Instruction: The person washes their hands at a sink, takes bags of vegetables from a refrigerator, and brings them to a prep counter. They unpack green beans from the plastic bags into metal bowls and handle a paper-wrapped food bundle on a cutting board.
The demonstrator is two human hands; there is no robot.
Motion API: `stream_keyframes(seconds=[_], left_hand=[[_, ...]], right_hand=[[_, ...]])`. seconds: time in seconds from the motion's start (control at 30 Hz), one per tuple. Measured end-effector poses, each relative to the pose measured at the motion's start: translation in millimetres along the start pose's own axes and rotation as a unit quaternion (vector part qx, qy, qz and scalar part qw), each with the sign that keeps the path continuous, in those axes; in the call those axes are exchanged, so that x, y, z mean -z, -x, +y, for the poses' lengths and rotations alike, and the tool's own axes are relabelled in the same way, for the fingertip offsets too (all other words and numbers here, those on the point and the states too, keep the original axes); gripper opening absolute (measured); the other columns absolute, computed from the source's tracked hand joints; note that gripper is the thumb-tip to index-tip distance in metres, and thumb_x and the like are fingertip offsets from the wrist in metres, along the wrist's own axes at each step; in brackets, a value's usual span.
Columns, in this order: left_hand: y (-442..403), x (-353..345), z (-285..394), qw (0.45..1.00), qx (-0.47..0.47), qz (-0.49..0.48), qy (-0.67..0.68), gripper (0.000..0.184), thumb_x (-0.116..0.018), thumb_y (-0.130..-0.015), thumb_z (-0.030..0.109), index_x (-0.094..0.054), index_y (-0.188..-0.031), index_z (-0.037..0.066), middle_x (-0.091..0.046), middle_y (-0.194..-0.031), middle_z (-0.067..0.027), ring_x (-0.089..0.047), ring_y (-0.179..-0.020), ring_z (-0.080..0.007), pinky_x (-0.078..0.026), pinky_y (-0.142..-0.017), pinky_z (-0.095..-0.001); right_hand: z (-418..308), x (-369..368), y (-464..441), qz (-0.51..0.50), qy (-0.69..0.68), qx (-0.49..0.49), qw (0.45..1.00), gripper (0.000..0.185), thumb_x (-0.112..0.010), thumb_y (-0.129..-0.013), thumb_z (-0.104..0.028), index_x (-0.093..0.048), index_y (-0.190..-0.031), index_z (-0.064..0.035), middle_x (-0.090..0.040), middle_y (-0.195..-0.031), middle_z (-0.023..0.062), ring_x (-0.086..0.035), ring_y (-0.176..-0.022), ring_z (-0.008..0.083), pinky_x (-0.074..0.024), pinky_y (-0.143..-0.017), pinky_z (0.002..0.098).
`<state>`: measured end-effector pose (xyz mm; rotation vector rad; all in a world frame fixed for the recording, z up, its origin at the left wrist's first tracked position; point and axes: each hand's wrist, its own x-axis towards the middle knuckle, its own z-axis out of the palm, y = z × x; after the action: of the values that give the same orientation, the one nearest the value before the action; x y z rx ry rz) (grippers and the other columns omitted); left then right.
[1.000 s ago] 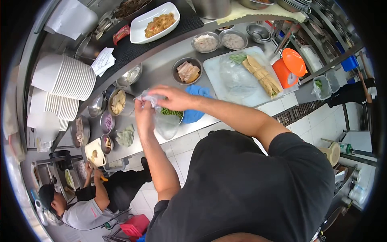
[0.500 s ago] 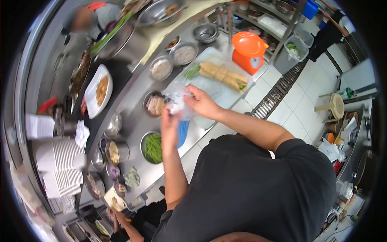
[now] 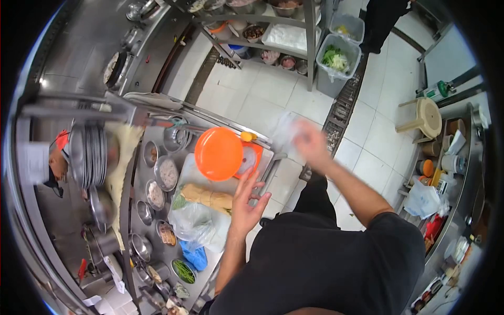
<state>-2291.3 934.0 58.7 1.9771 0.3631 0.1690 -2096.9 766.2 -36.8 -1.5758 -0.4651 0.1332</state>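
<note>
My right hand (image 3: 311, 140) is blurred, its fingers closed on a clear plastic bag (image 3: 284, 131) held out over the tiled floor. Empty and with its fingers spread, my left hand (image 3: 247, 206) hovers beside the orange scale (image 3: 219, 154), near the counter's edge. A tied, tan wrapped bundle (image 3: 206, 197) lies on the white cutting board (image 3: 222, 234), with a crumpled plastic bag (image 3: 192, 224) next to it. Below the board are a blue cloth (image 3: 193, 255) and a bowl of green vegetables (image 3: 184, 271).
Grey bins (image 3: 336, 65), one holding leafy greens, stand by the floor drain (image 3: 341, 113). A steel shelf (image 3: 310, 47) holds bowls. At right are a beige stool (image 3: 428, 116) and a cluttered side counter. Other people are partly visible at the top right and left.
The view has swung towards the bins and shelf. My right hand has carried the plastic bag away from the counter, and my left hand has let go of it and opened.
</note>
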Motion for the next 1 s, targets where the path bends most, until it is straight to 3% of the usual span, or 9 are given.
stream_keyframes(seconds=[0.03, 0.17, 0.3, 0.37, 0.47, 0.73, 0.9, 0.93, 1.0], left_hand=[[-15, -10, 9, 1.000, -0.006, -0.003, -0.015, 0.051, -0.077, -0.088, 0.001, -0.063, -0.137, 0.003, -0.059, -0.142, -0.0161, -0.069, -0.101, -0.0191, -0.059, -0.076, -0.0295], [-52, -9, 11, 0.998, 0.046, -0.009, -0.029, 0.046, -0.076, -0.090, 0.004, -0.064, -0.135, 0.004, -0.062, -0.137, -0.0147, -0.068, -0.097, -0.0168, -0.058, -0.076, -0.0283], [-55, -8, 38, 0.992, 0.125, 0.015, -0.024, 0.040, -0.074, -0.094, 0.014, -0.065, -0.132, 0.006, -0.067, -0.125, -0.0103, -0.066, -0.088, -0.0137, -0.055, -0.073, -0.0281], [-49, -4, 48, 0.976, 0.213, -0.010, -0.033, 0.042, -0.076, -0.094, 0.013, -0.064, -0.134, 0.008, -0.069, -0.115, -0.0040, -0.062, -0.085, -0.0099, -0.052, -0.074, -0.0260], [-30, 4, 62, 0.981, 0.184, 0.051, -0.032, 0.042, -0.075, -0.095, 0.014, -0.064, -0.135, 0.009, -0.070, -0.113, -0.0011, -0.060, -0.083, -0.0088, -0.051, -0.073, -0.0253], [71, 70, 14, 0.880, 0.330, 0.341, 0.026, 0.018, -0.065, -0.100, 0.013, -0.070, -0.115, 0.005, -0.070, -0.098, -0.0019, -0.061, -0.075, -0.0095, -0.052, -0.068, -0.0264], [103, 120, -74, 0.831, 0.283, 0.423, -0.224, 0.028, -0.070, -0.092, 0.012, -0.069, -0.119, 0.005, -0.070, -0.115, -0.0165, -0.070, -0.097, -0.0267, -0.057, -0.083, -0.0383], [111, 127, -94, 0.818, 0.277, 0.393, -0.315, 0.031, -0.071, -0.090, 0.013, -0.069, -0.120, 0.006, -0.067, -0.121, -0.0188, -0.068, -0.103, -0.0311, -0.056, -0.088, -0.0412], [128, 136, -133, 0.767, 0.258, 0.330, -0.486, 0.036, -0.072, -0.086, 0.016, -0.069, -0.121, 0.007, -0.062, -0.132, -0.0236, -0.063, -0.117, -0.0401, -0.054, -0.097, -0.0470]], right_hand=[[8, 39, -34, 0.071, 0.054, -0.117, 0.989, 0.034, -0.064, -0.094, -0.010, -0.064, -0.128, -0.0031, -0.065, -0.119, 0.0093, -0.061, -0.107, 0.0192, -0.0503, -0.094, 0.0348], [150, 186, -224, 0.329, 0.250, 0.068, 0.908, 0.050, -0.071, -0.095, -0.032, -0.055, -0.125, 0.0050, -0.057, -0.110, 0.0117, -0.055, -0.102, 0.0202, -0.0474, -0.093, 0.0370], [351, 338, -406, 0.241, 0.242, -0.250, 0.906, 0.097, -0.080, -0.082, -0.059, -0.049, -0.138, 0.0138, -0.051, -0.146, 0.0283, -0.057, -0.129, 0.0345, -0.0467, -0.108, 0.0445], [330, 341, -434, 0.265, 0.433, -0.253, 0.823, 0.103, -0.073, -0.080, -0.069, -0.050, -0.139, 0.0121, -0.057, -0.139, 0.0306, -0.057, -0.130, 0.0409, -0.0469, -0.107, 0.0462], [271, 284, -415, 0.222, 0.456, 0.052, 0.860, 0.081, -0.064, -0.091, -0.062, -0.060, -0.134, 0.0063, -0.069, -0.120, 0.0274, -0.064, -0.119, 0.0415, -0.0522, -0.100, 0.0471], [44, -6, -189, 0.063, -0.025, 0.099, 0.993, 0.022, -0.060, -0.103, -0.007, -0.065, -0.124, -0.0021, -0.066, -0.105, 0.0045, -0.061, -0.092, 0.0096, -0.0519, -0.078, 0.0250], [-82, -104, -76, -0.391, -0.105, 0.211, 0.890, 0.017, -0.065, -0.096, -0.006, -0.067, -0.113, -0.0028, -0.068, -0.096, 0.0077, -0.062, -0.073, 0.0157, -0.0513, -0.066, 0.0298], [-94, -126, -52, -0.493, -0.121, 0.110, 0.854, 0.019, -0.066, -0.096, -0.010, -0.067, -0.113, -0.0030, -0.069, -0.097, 0.0109, -0.067, -0.080, 0.0229, -0.0531, -0.070, 0.0336], [-95, -184, -15, -0.555, -0.055, 0.208, 0.804, 0.020, -0.064, -0.096, -0.015, -0.068, -0.113, -0.0041, -0.069, -0.102, 0.0140, -0.068, -0.091, 0.0316, -0.0543, -0.080, 0.0407]])
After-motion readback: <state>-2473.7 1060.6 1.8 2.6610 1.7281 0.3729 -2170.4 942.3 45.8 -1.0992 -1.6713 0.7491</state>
